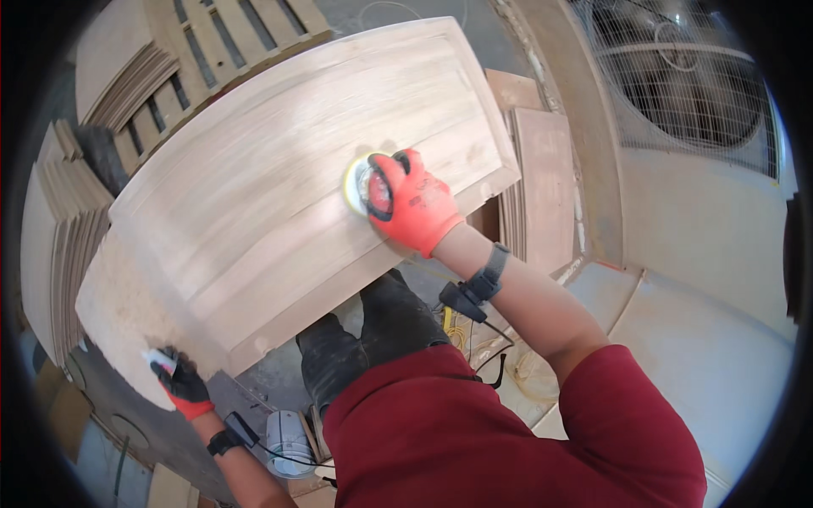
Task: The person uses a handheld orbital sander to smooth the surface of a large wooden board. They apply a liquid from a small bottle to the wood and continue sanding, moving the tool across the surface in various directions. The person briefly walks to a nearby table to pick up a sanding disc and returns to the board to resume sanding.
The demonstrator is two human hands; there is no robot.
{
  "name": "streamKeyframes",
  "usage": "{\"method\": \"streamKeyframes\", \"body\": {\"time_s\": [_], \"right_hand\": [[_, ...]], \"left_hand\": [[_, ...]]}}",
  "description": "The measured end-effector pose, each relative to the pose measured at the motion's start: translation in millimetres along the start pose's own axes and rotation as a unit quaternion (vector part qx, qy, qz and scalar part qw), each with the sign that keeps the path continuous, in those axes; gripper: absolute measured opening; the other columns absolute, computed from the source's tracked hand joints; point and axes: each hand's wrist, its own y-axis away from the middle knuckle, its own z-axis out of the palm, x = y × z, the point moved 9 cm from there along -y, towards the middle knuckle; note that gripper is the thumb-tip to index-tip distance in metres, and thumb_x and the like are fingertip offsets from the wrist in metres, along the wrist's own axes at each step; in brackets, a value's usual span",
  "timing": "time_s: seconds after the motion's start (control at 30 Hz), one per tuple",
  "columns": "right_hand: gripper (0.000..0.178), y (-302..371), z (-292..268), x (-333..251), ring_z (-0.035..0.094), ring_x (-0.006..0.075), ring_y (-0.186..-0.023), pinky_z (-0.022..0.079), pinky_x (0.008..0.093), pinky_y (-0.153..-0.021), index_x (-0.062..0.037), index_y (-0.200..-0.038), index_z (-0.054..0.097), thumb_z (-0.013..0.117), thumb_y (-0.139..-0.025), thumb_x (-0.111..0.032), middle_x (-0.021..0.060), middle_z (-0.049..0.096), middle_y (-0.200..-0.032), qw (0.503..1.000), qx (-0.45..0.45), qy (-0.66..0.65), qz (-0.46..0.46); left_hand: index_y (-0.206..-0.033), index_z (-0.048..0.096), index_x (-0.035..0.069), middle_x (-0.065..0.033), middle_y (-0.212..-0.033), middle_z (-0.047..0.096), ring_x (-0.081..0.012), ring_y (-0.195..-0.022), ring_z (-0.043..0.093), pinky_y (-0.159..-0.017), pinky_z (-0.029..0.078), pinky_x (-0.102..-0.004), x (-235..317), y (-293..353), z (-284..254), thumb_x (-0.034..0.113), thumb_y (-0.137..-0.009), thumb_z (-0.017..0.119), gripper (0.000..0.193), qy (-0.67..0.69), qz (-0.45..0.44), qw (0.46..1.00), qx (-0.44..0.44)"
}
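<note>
A pale wooden panel [296,144] lies across the work surface in front of me, its grain running lengthwise. My right hand [421,206], in a red glove, is closed over a round sander [373,188] with a pale yellowish pad, which sits on the panel right of its middle. At the left, my left hand [185,388], in a red and black glove, is closed around a small white object [161,361] whose kind I cannot make out. That hand is over the bare rounded end of the board-topped work surface [127,326], beside the panel's near left corner.
Stacks of thin wooden boards [59,245] stand at the left, with more boards [127,63] on a slatted pallet [224,42] behind. Other boards [542,186] lean at the right. A white bucket [289,436] stands below. A large caged fan [686,80] is far right.
</note>
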Motion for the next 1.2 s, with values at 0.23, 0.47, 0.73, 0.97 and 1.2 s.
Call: {"method": "streamKeyframes", "body": {"time_s": [0.23, 0.47, 0.73, 0.97, 1.2], "right_hand": [[0.078, -17.2, -58.8, 159.2, 0.065, 0.045, -0.11, 0.054, 0.0493, -0.094, -0.0195, -0.145, 0.045, 0.081, -0.077, -0.035, 0.0262, 0.044, -0.141, 0.997, 0.031, 0.01, 0.071], [0.078, -38.5, -91.8, 256.1, 0.06, 0.0469, -0.117, 0.052, 0.0497, -0.099, -0.0203, -0.145, 0.044, 0.08, -0.078, -0.037, 0.0266, 0.045, -0.143, 0.985, 0.116, 0.012, 0.125], [0.072, -39.4, -42.9, 88.6, 0.064, 0.0431, -0.111, 0.052, 0.0501, -0.096, -0.0174, -0.141, 0.049, 0.081, -0.079, -0.036, 0.022, 0.049, -0.137, 0.998, 0.051, -0.014, 0.035], [0.064, -18.0, 44.7, -143.6, 0.066, 0.041, -0.107, 0.056, 0.05, -0.087, -0.0165, -0.139, 0.053, 0.077, -0.082, -0.031, 0.0225, 0.051, -0.132, 0.99, -0.031, 0.001, -0.135], [0.062, 8.4, 125.6, -335.1, 0.068, 0.041, -0.098, 0.058, 0.0503, -0.081, -0.0167, -0.135, 0.055, 0.077, -0.078, -0.025, 0.0226, 0.053, -0.123, 0.955, -0.092, -0.021, -0.28]], "left_hand": [[-0.138, 0.055, 0.014, -0.0044, -0.122, 0.069, -0.0179, -0.095, 0.066, -0.077, 0.055, -0.0281, 11.2, -4.6, -11.3, 0.043, -0.099, 0.064, 0.05, 0.0, 0.032, 0.999, -0.028], [-0.139, 0.055, 0.013, -0.0045, -0.119, 0.069, -0.0183, -0.094, 0.067, -0.078, 0.056, -0.0277, 13.4, -1.7, -3.8, 0.043, -0.101, 0.061, 0.049, -0.014, 0.044, 0.998, 0.03], [-0.126, 0.062, 0.015, -0.0001, -0.104, 0.07, -0.0143, -0.079, 0.065, -0.061, 0.048, -0.0275, 1.9, 8.2, 6.3, 0.054, -0.102, 0.055, 0.047, -0.009, -0.012, 1.0, -0.008], [-0.13, 0.059, 0.014, -0.0058, -0.102, 0.069, -0.0183, -0.081, 0.066, -0.061, 0.052, -0.0289, -2.0, 19.1, 26.5, 0.046, -0.102, 0.06, 0.043, 0.068, -0.019, 0.997, 0.028], [-0.126, 0.058, 0.01, -0.0093, -0.105, 0.067, -0.0198, -0.084, 0.064, -0.064, 0.051, -0.0279, 2.4, 21.3, 52.5, 0.041, -0.105, 0.056, 0.037, 0.124, -0.029, 0.991, -0.029]]}}
